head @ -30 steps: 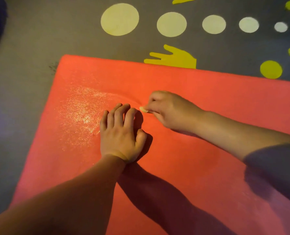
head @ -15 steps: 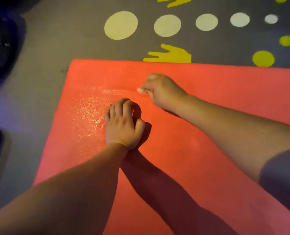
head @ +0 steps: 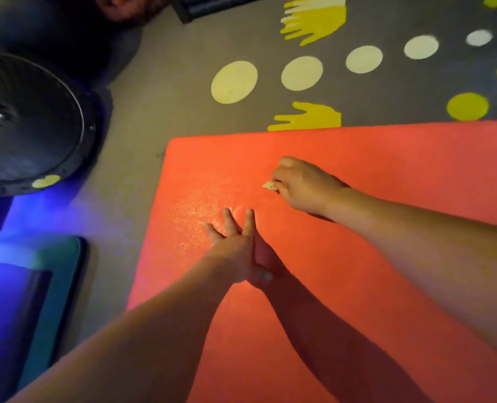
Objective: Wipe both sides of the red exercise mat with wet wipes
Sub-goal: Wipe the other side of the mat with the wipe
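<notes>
My left hand (head: 235,245) tips up off flat, fingers now spread, while my right hand (head: 305,184) keeps pinching the wet wipe (head: 270,185) — still rubbing the red mat (head: 387,158), first side.

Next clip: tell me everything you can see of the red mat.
The red mat lies flat on the grey floor, one far corner in view, the rest running out of frame. It looks like fine-grained foam. A patch near that corner glistens as if wet. The right hand pinches a pale wipe against it; the left hand, fingers straight, is by the patch, contact unclear.
</notes>
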{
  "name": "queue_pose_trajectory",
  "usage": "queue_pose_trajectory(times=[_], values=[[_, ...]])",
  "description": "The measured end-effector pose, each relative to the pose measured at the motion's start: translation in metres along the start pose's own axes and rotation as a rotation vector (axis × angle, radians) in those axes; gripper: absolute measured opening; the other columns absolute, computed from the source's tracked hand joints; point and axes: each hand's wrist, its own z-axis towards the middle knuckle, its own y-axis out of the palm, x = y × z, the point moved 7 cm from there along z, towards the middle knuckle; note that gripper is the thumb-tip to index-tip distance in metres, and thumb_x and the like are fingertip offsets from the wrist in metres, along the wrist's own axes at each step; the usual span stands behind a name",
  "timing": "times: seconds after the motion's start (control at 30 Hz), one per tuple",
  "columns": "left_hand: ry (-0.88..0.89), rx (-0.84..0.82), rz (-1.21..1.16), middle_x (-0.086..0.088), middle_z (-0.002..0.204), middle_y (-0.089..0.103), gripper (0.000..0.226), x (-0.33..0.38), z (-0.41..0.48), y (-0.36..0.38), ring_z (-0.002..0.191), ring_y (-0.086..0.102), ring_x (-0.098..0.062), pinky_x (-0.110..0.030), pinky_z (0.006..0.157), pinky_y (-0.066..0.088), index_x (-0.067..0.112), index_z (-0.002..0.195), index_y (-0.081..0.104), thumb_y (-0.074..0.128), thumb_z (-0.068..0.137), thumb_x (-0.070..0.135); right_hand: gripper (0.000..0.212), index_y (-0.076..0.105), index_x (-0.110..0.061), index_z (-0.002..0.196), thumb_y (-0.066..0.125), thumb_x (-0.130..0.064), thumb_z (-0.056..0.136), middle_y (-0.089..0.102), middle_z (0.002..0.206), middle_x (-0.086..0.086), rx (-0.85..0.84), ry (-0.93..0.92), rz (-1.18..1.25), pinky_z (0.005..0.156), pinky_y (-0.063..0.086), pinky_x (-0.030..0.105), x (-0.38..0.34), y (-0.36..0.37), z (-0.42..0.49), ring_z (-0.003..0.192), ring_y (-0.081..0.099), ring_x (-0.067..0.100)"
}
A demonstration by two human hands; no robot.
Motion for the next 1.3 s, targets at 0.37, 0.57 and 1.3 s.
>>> queue_pose_trajectory(times=[0.37, 0.57, 1.3], values=[[-0.124, -0.036, -0.002, -0.008, 0.150, -0.054, 0.153, 0.007, 0.003, 0.001, 0.143, -0.031, -0.056, -0.078, 0.107, 0.027, 0.043, 0.149, -0.036, 0.093, 0.065, 0.046, 0.020, 0.062, -0.010, 0.092, 0.047, -0.022, 0.087, 0.056, 0.092, 0.016, 0.305, 0.237, -0.188, 0.075, 0.049, 0.051, 0.066, -0.024, -0.003, 0.085, 0.056, 0.041], [-0.153, -0.082, 0.020, -0.011, 0.151, -0.053, 0.150, 0.009, 0.004, -0.002, 0.144, -0.030, -0.056, -0.076, 0.110, 0.027, 0.040, 0.148, -0.038, 0.090, 0.071, 0.045, 0.015, 0.061, -0.014, 0.096, 0.051, -0.023, 0.088, 0.054, 0.096, 0.013, 0.294, 0.200, -0.235, 0.077, 0.047, 0.051, 0.065, -0.021, -0.003, 0.090, 0.054, 0.037], [-0.119, -0.057, -0.089, -0.009, 0.149, -0.055, 0.152, 0.006, 0.009, -0.006, 0.139, -0.035, -0.059, -0.083, 0.105, 0.022, 0.045, 0.144, -0.040, 0.092, 0.069, 0.036, 0.012, 0.067, -0.008, 0.098, 0.057, -0.011, 0.093, 0.056, 0.101, 0.017, 0.123, 0.082, -0.175, 0.076, 0.051, 0.048, 0.047, -0.025, 0.102, 0.095, 0.058, 0.040]])
